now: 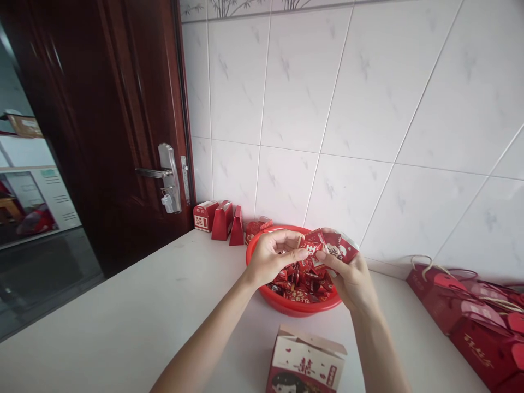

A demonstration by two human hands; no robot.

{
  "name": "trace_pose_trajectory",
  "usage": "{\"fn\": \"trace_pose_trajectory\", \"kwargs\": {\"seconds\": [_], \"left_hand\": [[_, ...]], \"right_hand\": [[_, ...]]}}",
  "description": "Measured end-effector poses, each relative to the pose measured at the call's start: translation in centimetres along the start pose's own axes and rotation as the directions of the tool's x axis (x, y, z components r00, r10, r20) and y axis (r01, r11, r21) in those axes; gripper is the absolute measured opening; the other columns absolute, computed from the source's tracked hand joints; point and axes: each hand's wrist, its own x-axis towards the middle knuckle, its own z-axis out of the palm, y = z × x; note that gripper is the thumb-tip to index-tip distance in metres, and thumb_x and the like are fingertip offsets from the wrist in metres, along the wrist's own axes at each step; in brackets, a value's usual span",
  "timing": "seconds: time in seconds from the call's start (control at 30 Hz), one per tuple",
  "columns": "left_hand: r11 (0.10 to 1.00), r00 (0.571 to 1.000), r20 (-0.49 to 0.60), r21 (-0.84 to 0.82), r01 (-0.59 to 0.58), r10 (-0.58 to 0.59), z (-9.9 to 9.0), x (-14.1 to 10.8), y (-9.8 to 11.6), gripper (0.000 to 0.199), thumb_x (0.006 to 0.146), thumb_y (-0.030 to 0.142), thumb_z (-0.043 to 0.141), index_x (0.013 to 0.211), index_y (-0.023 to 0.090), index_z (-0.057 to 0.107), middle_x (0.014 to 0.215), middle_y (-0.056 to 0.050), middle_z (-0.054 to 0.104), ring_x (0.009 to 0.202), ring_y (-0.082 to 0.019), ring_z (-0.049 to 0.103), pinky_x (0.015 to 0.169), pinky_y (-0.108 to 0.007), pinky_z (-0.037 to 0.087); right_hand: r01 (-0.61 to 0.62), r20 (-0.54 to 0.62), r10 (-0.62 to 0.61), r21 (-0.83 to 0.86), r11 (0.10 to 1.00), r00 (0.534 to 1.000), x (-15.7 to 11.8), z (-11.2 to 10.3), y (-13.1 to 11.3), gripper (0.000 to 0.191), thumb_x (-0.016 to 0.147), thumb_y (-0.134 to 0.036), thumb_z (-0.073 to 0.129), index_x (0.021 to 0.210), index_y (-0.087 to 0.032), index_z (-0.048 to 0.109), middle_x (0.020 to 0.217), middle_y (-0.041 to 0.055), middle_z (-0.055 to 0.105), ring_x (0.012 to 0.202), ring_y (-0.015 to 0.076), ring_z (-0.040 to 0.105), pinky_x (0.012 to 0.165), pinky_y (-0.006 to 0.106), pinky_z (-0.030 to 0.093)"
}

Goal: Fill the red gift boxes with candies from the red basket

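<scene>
Both my hands are raised over a red plastic basin (301, 310) filled with red-wrapped sweets (301, 284). My left hand (274, 256) pinches a small red packet (311, 249) with white lettering between thumb and fingers. Wrapped around several red packets (338, 248) is my right hand (347, 273), its thumb touching the small packet's right end. Nearer to me, below the basin, a white and dark red box (307, 360) with a cartoon figure stands on the white table (172, 305), its top flaps raised.
Small red boxes (222, 221) stand by the wall left of the basin. Red gift bags (470, 322) with rope handles line the right side. A dark wooden door (123, 109) with a metal handle is at the left, beyond the table edge.
</scene>
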Motion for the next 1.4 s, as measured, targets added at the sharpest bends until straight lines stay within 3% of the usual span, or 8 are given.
{"fn": "trace_pose_trajectory", "kwargs": {"seconds": [0.17,0.37,0.7,0.9,1.17,1.4], "left_hand": [[0.998,0.999,0.019,-0.055,0.028,-0.027,-0.3,-0.2,0.4,0.03,0.068,0.034,0.086,0.089,0.016,0.074,0.081,-0.004,0.075,0.072,-0.017,0.069,0.069,-0.029,0.056],[0.996,0.994,0.101,-0.075,0.042,-0.034,-0.6,-0.3,0.6,0.03,0.066,0.029,0.088,0.088,0.015,0.074,0.076,-0.001,0.072,0.07,-0.014,0.066,0.07,-0.027,0.055],[0.998,0.995,0.078,0.008,-0.064,0.063,-0.2,-0.6,1.0,0.025,0.072,0.029,0.084,0.09,0.016,0.072,0.082,-0.003,0.072,0.076,-0.014,0.066,0.073,-0.027,0.055],[0.998,0.995,0.072,0.0,-0.063,0.063,-0.3,-0.9,1.7,0.022,0.07,0.025,0.085,0.085,0.015,0.072,0.076,-0.002,0.072,0.069,-0.013,0.065,0.067,-0.024,0.053],[0.998,0.997,0.044,-0.001,-0.056,0.056,-0.3,-0.9,1.7,0.02,0.068,0.024,0.085,0.083,0.016,0.074,0.067,0.002,0.065,0.064,-0.011,0.06,0.064,-0.023,0.05],[0.998,0.999,0.027,-0.032,-0.046,0.047,-0.2,-1.1,1.7,0.023,0.068,0.025,0.085,0.085,0.016,0.074,0.066,0.002,0.063,0.063,-0.011,0.058,0.062,-0.024,0.05]], "right_hand": [[0.01,0.064,-0.01,-0.005,1.0,0.998,-0.3,-0.1,-0.4,0.056,0.055,-0.02,0.092,0.107,-0.023,0.069,0.078,-0.001,0.071,0.066,0.015,0.063,0.063,0.026,0.053],[0.001,0.113,0.003,-0.04,0.999,0.994,-0.6,-0.5,-0.8,0.053,0.059,-0.025,0.092,0.107,-0.023,0.068,0.084,0.0012,0.074,0.073,0.0178,0.068,0.07,0.029,0.055],[0.013,0.128,-0.004,-0.063,0.998,0.992,-0.9,-0.8,-1.3,0.056,0.059,-0.023,0.092,0.108,-0.024,0.066,0.093,0.0026,0.076,0.083,0.0216,0.071,0.077,0.033,0.057],[-0.001,0.139,0.009,-0.058,0.998,0.99,-1.1,-0.7,-1.4,0.054,0.06,-0.026,0.092,0.107,-0.023,0.066,0.088,0.0028,0.075,0.079,0.022,0.071,0.074,0.033,0.058],[-0.014,0.169,0.013,0.002,1.0,0.985,-1.2,-0.9,-0.9,0.063,0.062,-0.023,0.091,0.12,-0.024,0.065,0.094,0.0037,0.076,0.085,0.0232,0.072,0.07,0.03,0.058],[-0.014,0.162,0.013,0.008,1.0,0.987,-1.4,-0.5,-1.1,0.06,0.065,-0.023,0.09,0.12,-0.024,0.065,0.086,0.0012,0.074,0.072,0.0164,0.068,0.063,0.025,0.056]]}}
